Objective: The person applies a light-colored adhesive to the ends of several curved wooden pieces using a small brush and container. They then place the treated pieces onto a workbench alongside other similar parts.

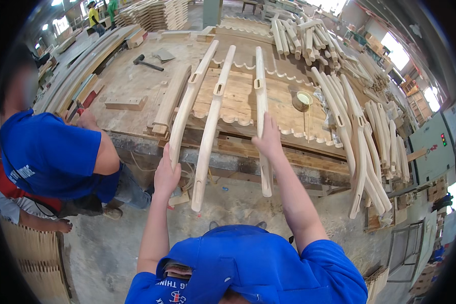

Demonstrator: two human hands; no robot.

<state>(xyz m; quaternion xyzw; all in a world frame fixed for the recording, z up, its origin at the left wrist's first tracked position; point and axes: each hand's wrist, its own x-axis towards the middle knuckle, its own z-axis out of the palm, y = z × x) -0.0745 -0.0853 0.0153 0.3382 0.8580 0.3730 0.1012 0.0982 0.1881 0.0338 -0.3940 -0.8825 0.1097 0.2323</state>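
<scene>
Person at workbench [137, 86] w/ three curved wooden legs: left hand [165, 174] fingers wrapped on leftmost leg [187, 101], right hand [268, 139] fingers together, flat on rightmost leg [261, 96]; seemingly aligning them, next likely needs even spacing.

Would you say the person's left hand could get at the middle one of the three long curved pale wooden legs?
Probably yes: the left hand rests on the neighbouring leg, and the middle curved pale wooden leg lies uncovered beside it.

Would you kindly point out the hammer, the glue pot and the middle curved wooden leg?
hammer [146, 63]: head view, on its handle.
glue pot [303, 99]: head view, on its open top.
middle curved wooden leg [210, 129]: head view, mid-length.
</scene>
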